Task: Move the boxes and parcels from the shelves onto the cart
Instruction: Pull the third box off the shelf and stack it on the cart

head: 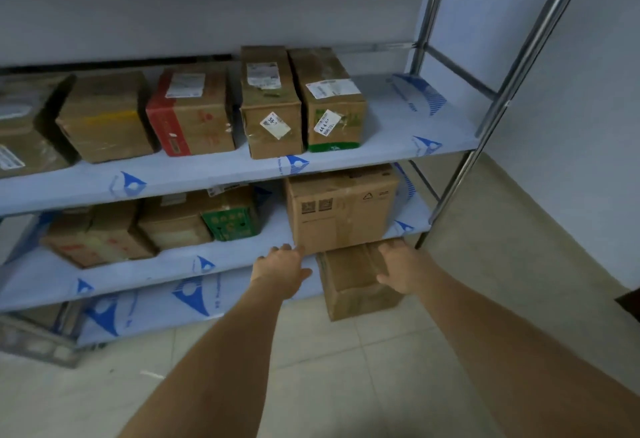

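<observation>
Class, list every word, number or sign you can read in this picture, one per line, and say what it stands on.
"56": white sticker on the front of the tall brown box, the digits only roughly legible.
"44 4": white sticker on the green-edged box; the rest is blurred.
Triangle symbol: printed on the large box.
Blue triangular logo: repeated along the shelf liners, its wording too small.
Shipping labels on box tops: too blurred.

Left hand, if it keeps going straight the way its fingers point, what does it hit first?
Most likely the big plain carton on the lower shelf: the left hand has its fingers aimed up at that box's lower left corner. Whether they touch it already is unclear, since one view leaves depth uncertain.
</observation>
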